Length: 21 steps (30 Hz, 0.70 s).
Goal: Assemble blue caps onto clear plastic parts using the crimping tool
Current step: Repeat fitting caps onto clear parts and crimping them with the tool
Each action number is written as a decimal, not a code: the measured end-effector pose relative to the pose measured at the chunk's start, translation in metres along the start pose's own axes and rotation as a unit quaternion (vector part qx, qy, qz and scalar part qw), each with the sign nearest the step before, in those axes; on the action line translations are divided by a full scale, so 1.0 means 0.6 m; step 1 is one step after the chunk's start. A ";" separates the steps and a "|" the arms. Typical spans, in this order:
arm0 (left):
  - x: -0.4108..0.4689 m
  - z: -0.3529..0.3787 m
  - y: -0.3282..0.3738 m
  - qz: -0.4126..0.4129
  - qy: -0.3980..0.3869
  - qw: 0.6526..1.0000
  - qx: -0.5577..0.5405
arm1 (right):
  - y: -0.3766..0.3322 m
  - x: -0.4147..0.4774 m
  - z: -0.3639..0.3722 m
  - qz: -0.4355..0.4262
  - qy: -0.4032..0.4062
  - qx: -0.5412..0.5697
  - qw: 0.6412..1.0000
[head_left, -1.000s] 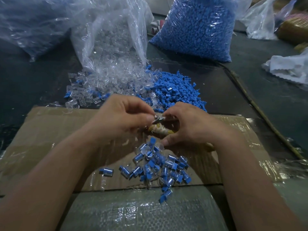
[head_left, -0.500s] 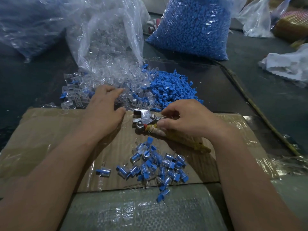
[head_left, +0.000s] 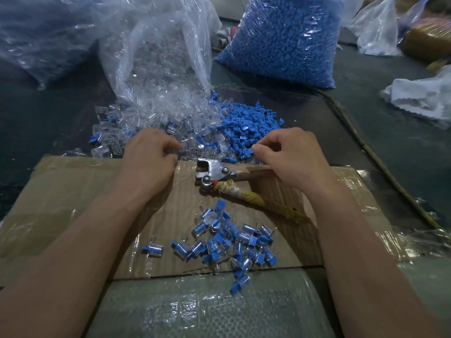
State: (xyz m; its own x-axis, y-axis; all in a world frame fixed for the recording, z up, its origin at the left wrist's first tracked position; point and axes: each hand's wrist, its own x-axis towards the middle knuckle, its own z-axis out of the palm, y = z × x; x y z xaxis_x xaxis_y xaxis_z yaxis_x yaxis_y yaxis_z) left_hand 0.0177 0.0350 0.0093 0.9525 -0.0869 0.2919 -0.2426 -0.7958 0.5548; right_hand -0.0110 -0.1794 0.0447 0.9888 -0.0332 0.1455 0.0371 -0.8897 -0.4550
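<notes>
Two piles past cardboard (head_left: 73, 191): clear parts (head_left: 156, 118) left, blue caps (head_left: 249, 125) right, touching. Fingers of left hand (head_left: 148, 162) curled in clear parts; fingers of right hand (head_left: 292, 157) curled at near edge of blue caps; cannot tell whether either grips anything. Between hands, on cardboard, lies tool (head_left: 214, 172), handles running under right hand. Nearer, heap of capped parts (head_left: 227, 240).

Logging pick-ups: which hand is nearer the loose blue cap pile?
Right. The right hand reaches the blue cap pile at its near edge; the left hand sits left, at the clear parts.
</notes>
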 end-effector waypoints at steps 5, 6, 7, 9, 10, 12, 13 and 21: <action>-0.012 -0.008 0.019 -0.063 0.030 0.983 -0.167 | 0.006 0.003 0.004 0.019 0.028 0.013 0.999; -0.015 -0.010 0.023 -0.080 0.024 0.976 -0.203 | 0.007 0.005 0.005 0.022 0.031 0.013 0.999; -0.018 -0.012 0.027 -0.094 0.017 0.969 -0.228 | 0.008 0.006 0.007 0.024 0.032 0.014 0.999; -0.021 -0.017 0.035 -0.106 0.003 0.957 -0.270 | 0.009 0.008 0.012 0.023 0.026 0.013 0.999; -0.021 -0.019 0.038 -0.105 -0.006 0.951 -0.289 | 0.008 0.009 0.016 0.018 0.019 0.013 1.000; -0.023 -0.022 0.043 -0.096 -0.026 0.940 -0.325 | 0.003 0.011 0.026 0.005 -0.005 0.021 1.000; -0.024 -0.023 0.046 -0.093 -0.037 0.935 -0.341 | -0.001 0.011 0.031 -0.002 -0.019 0.024 1.000; -0.027 -0.025 0.053 -0.169 -0.097 0.860 -0.472 | -0.013 0.024 0.060 -0.038 -0.083 -0.001 0.996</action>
State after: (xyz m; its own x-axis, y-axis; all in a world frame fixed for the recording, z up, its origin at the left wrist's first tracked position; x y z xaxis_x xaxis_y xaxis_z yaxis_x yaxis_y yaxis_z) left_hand -0.0083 0.0200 0.0337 0.9887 -0.1171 -0.0939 0.0988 0.0370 0.9944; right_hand 0.0080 -0.1564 0.0187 0.9935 0.1093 0.0318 0.1120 -0.8874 -0.4471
